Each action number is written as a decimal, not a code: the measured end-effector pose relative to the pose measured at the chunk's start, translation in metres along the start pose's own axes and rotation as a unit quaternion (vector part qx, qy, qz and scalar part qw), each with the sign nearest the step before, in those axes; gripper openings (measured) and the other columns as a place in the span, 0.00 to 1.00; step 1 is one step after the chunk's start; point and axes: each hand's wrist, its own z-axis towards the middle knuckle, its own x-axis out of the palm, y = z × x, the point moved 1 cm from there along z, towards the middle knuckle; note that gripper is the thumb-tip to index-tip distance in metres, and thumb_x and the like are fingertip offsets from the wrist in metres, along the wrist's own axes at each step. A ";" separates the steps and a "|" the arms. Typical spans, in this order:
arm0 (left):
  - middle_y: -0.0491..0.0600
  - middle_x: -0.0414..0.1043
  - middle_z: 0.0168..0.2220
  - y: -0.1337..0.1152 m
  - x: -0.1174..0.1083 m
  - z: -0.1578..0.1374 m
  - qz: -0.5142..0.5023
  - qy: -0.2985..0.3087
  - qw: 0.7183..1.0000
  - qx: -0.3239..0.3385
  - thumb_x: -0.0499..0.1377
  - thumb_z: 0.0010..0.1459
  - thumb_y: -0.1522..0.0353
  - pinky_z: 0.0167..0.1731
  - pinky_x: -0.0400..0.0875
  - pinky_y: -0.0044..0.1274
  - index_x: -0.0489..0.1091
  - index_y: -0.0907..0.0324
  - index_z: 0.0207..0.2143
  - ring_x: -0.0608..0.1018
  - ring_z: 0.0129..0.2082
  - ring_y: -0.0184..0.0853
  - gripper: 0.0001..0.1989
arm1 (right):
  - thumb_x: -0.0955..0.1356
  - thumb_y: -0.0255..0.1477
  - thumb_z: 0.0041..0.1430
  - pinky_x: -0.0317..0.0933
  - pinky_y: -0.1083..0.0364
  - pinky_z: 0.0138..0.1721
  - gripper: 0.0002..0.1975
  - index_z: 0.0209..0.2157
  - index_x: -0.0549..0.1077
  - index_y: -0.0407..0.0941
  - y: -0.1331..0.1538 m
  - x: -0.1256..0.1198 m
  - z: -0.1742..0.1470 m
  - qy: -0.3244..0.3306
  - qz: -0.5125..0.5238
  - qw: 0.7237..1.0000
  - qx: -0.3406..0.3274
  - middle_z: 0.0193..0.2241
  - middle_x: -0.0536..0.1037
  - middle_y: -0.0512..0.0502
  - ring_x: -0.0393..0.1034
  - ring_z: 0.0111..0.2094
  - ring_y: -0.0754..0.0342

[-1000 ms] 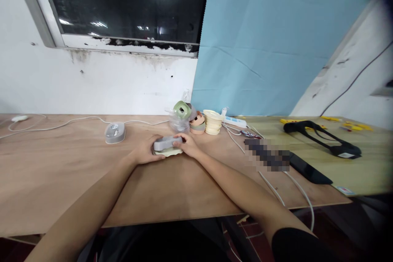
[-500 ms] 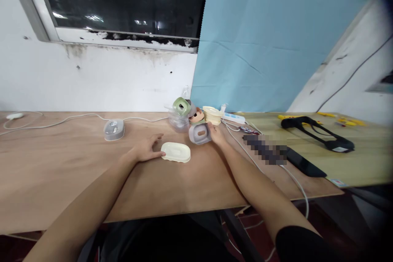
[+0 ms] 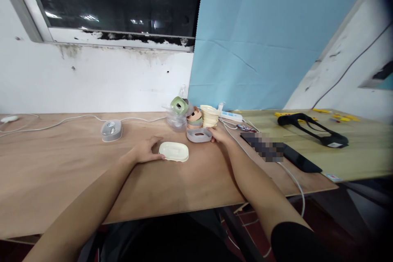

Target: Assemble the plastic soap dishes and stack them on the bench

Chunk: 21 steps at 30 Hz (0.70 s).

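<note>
A cream oval plastic dish (image 3: 173,151), shaped like a soap dish, lies on the table in front of me. My left hand (image 3: 147,150) rests at its left end, fingers spread and the thumb touching its edge. To the right and farther back, my right hand (image 3: 218,134) grips the right end of a grey plastic shell (image 3: 199,135) with an oval slot. That shell is low at the table, and some of my fingers are hidden behind it. Just behind it are stacked peach and green pieces (image 3: 194,117) and a stack of cream pieces (image 3: 210,115).
A grey box (image 3: 111,130) stands at the left. A green piece (image 3: 179,106) sits on clear plastic wrapping (image 3: 176,122). At the right are a white power strip (image 3: 231,116), cables, a dark phone (image 3: 301,159) and a black headset-like frame (image 3: 313,131).
My right hand has tipped the grey shell from a tilted pose to nearly flat and lowered it. My left hand and the cream dish stay together, with the view shifted slightly.
</note>
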 end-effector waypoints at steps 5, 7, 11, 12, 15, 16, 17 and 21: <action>0.52 0.67 0.55 -0.005 -0.001 0.001 0.005 0.006 1.000 0.015 0.57 0.50 0.46 0.48 0.68 0.33 0.61 0.54 0.58 0.72 0.51 0.46 0.37 | 0.62 0.45 0.59 0.58 0.58 0.25 0.23 0.45 0.71 0.41 0.015 0.008 -0.006 -0.140 -0.031 0.988 -0.062 0.19 0.74 0.47 0.68 0.21 0.54; 0.53 0.67 0.55 -0.001 -0.002 0.001 0.019 -0.009 1.000 0.013 0.55 0.54 0.47 0.50 0.67 0.33 0.62 0.56 0.58 0.72 0.51 0.45 0.34 | 0.62 0.44 0.59 0.59 0.57 0.30 0.21 0.45 0.72 0.43 0.027 0.013 -0.012 -0.228 -0.065 0.965 -0.111 0.23 0.76 0.47 0.70 0.27 0.52; 0.54 0.67 0.55 0.018 -0.011 0.002 0.098 -0.116 0.988 -0.014 0.52 0.58 0.50 0.55 0.60 0.35 0.67 0.58 0.53 0.68 0.54 0.45 0.28 | 0.61 0.44 0.61 0.59 0.56 0.34 0.19 0.42 0.75 0.46 0.060 0.031 -0.033 -0.214 -0.090 0.947 -0.221 0.25 0.77 0.48 0.70 0.29 0.52; 0.55 0.67 0.54 0.025 -0.015 0.001 0.126 -0.154 0.979 -0.047 0.52 0.58 0.51 0.55 0.59 0.37 0.68 0.58 0.52 0.67 0.55 0.46 0.27 | 0.62 0.44 0.60 0.60 0.56 0.35 0.19 0.42 0.75 0.47 0.070 0.037 -0.041 -0.177 -0.092 0.945 -0.258 0.26 0.77 0.48 0.71 0.30 0.52; 0.56 0.63 0.58 0.049 -0.026 -0.006 0.179 -0.249 0.937 -0.167 0.52 0.58 0.52 0.58 0.53 0.41 0.69 0.57 0.50 0.63 0.58 0.49 0.25 | 0.66 0.44 0.57 0.61 0.53 0.43 0.20 0.44 0.74 0.46 0.098 0.060 -0.070 -0.069 -0.095 0.911 -0.396 0.37 0.78 0.45 0.70 0.39 0.51; 0.56 0.60 0.59 0.057 -0.030 -0.009 0.192 -0.270 0.921 -0.206 0.52 0.57 0.53 0.59 0.50 0.42 0.69 0.57 0.50 0.60 0.60 0.50 0.25 | 0.67 0.44 0.56 0.60 0.52 0.46 0.21 0.47 0.73 0.46 0.106 0.068 -0.079 -0.038 -0.097 0.892 -0.439 0.42 0.77 0.43 0.69 0.44 0.49; 0.57 0.57 0.61 0.064 -0.033 -0.013 0.205 -0.284 0.904 -0.244 0.53 0.57 0.53 0.60 0.47 0.43 0.69 0.57 0.51 0.57 0.61 0.52 0.25 | 0.67 0.45 0.55 0.59 0.51 0.49 0.24 0.49 0.72 0.46 0.112 0.074 -0.087 0.001 -0.098 0.874 -0.475 0.46 0.75 0.42 0.67 0.48 0.49; 0.61 0.47 0.65 0.092 -0.041 -0.030 0.229 -0.289 0.849 -0.378 0.50 0.55 0.49 0.57 0.45 0.50 0.64 0.58 0.55 0.51 0.63 0.57 0.31 | 0.70 0.48 0.50 0.56 0.51 0.54 0.28 0.49 0.73 0.47 0.123 0.090 -0.099 0.116 -0.112 0.825 -0.541 0.51 0.72 0.43 0.64 0.52 0.48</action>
